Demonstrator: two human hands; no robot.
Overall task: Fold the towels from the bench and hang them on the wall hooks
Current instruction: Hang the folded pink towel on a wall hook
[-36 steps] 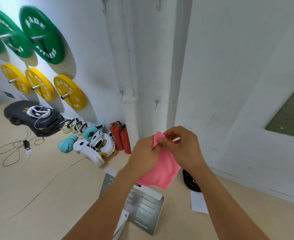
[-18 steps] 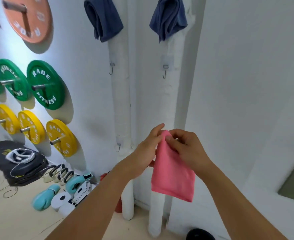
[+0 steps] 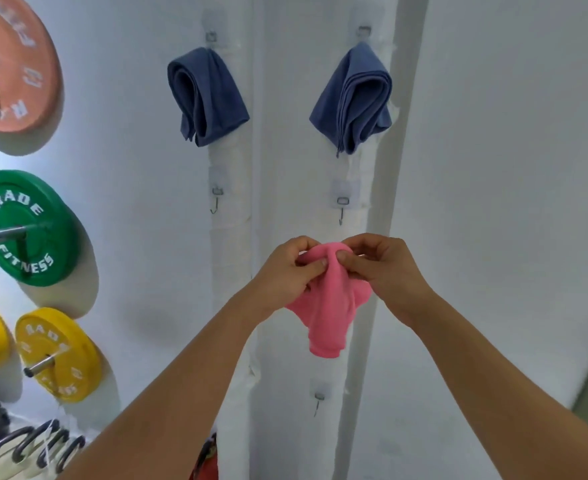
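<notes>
Fingertips [image 3: 322, 263] pinching pink towel's [image 3: 327, 306] top

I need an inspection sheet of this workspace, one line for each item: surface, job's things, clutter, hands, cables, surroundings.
Surface: white wall with two wrapped pipes.
Job's things: pink towel held bunched just below an empty hook; two blue towels hang on upper hooks; two more hooks are empty.
Clutter: black springs at lower left.
Hands: left hand and right hand both pinch the pink towel's top.
Cables: nothing seen.
Surroundings: orange, green and yellow plates on wall pegs.
</notes>
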